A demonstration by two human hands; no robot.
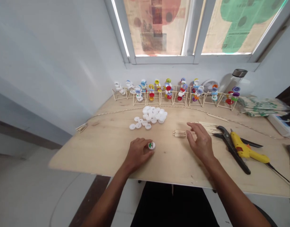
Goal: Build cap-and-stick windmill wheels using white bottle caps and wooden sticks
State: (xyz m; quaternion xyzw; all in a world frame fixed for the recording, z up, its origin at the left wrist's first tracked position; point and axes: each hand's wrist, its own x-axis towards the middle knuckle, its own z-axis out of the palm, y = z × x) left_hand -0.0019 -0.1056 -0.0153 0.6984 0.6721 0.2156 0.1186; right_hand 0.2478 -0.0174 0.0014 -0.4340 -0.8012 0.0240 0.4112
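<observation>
Head cam: cap (152,146) in L hand (137,154) pinch, R hand (201,143) spread nr sticks (179,134), pliers (232,149)

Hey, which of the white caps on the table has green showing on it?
The cap between the thumb and finger of the left hand; it shows green, while the caps in the pile look plain white.

Looks forward and steeply down from a head-worn mount, near above the desk (107,138). Spans wide, from the dark-clad lap (171,208) below to the window (162,60) above.
</observation>
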